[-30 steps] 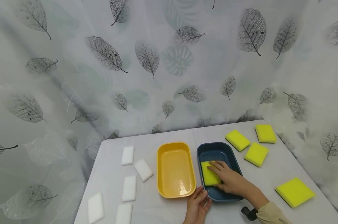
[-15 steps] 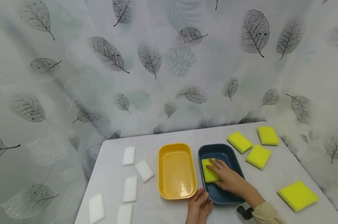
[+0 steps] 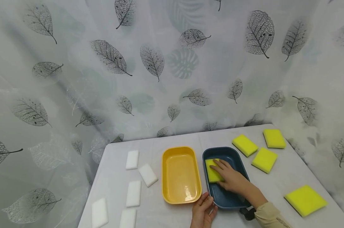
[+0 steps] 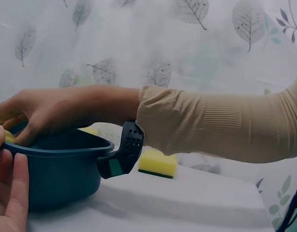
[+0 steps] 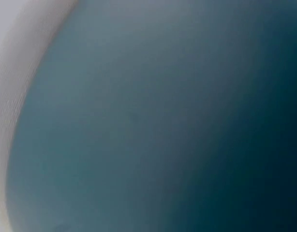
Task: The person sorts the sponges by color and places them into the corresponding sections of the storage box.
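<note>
In the head view, a yellow scouring sponge (image 3: 213, 176) lies inside the dark blue tray (image 3: 221, 153), against its left wall. My right hand (image 3: 231, 179) holds it, fingers spread over the top and thumb at the near edge. My left hand (image 3: 201, 211) pinches the tray's near-left corner. In the left wrist view its fingers (image 4: 18, 186) lie along the outer wall, thumb at the rim. Behind that rim the sponge is mostly hidden. Only a blurred blue-grey surface, probably the tray wall, fills the right wrist view.
A yellow tray (image 3: 181, 172) stands just left of the blue one. Several white sponges (image 3: 133, 193) lie at the table's left. Several yellow sponges (image 3: 264, 160) lie to the right. A black wrist device (image 3: 247, 213) sits beside the tray's near-right corner.
My right hand has slid the yellow sponge a little toward the far end of the blue tray, along its left wall. My left hand stays at the corner. The view has shifted slightly.
</note>
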The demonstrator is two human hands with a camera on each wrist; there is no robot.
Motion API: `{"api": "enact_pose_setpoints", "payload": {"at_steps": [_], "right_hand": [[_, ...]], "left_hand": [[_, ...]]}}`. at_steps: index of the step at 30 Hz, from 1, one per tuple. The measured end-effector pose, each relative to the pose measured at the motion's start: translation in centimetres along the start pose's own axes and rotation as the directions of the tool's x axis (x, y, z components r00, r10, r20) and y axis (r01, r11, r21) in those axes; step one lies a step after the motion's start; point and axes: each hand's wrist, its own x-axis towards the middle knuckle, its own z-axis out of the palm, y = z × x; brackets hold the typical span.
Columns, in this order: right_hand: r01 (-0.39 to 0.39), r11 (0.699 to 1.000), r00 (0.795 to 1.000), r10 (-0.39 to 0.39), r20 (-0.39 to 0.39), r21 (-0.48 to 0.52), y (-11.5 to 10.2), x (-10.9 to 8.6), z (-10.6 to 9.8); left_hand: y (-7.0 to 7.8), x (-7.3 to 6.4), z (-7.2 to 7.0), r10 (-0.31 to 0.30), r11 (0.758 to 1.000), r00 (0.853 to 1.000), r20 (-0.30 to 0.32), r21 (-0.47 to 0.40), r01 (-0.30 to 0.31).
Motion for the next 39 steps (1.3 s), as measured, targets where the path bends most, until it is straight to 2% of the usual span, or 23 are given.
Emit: {"api": "enact_pose_setpoints", "payload": {"at_steps": [8,16,21,24,26,28,30,32,36,39], "right_hand": [[0.006,1.0,0.999,-0.006,-0.039,-0.01,0.6,-0.8,0.4],[-0.03,0.996,0.993,0.04,-0.114,0.089,0.7,-2.9,-0.2],[-0.049,0.989,0.977,0.077,-0.198,0.141,0.7,-4.3,-1.2],[-0.038,0.984,0.955,0.088,-0.284,0.175,0.9,-5.2,-1.9],[-0.027,0.977,0.929,0.103,-0.355,0.214,1.3,-5.8,-2.2],[-0.018,0.966,0.895,0.131,-0.427,0.26,1.7,-6.2,-2.4],[-0.034,0.944,0.856,0.198,-0.478,0.329,2.1,-6.6,-2.6],[-0.086,0.918,0.813,0.289,-0.505,0.387,2.5,-6.9,-2.7],[-0.261,0.827,0.714,0.512,-0.478,0.498,3.0,-7.5,-2.8],[-0.343,0.741,0.634,0.636,-0.44,0.577,3.5,-7.7,-2.5]], "left_hand": [[0.0,0.0,0.1,-0.011,1.0,1.0,-0.014,-0.006,0.011],[0.0,0.0,0.0,-0.019,1.0,1.0,-0.018,0.004,0.019],[0.0,0.0,0.1,-0.015,1.0,1.0,-0.024,0.008,0.015],[0.0,-0.1,0.2,-0.005,1.0,1.0,-0.026,0.003,0.005],[0.0,-0.1,0.3,-0.003,1.0,1.0,-0.031,-0.001,0.003],[0.0,-0.1,0.3,-0.002,1.0,0.999,-0.034,-0.003,0.002],[0.0,0.0,0.3,-0.002,1.0,0.999,-0.035,-0.002,0.002],[0.0,0.0,0.3,-0.001,1.0,0.999,-0.034,0.001,0.001],[0.0,0.0,0.3,-0.001,1.0,1.0,-0.03,0.004,0.001],[0.0,-0.1,0.3,0.004,1.0,1.0,-0.025,0.005,-0.004]]}}
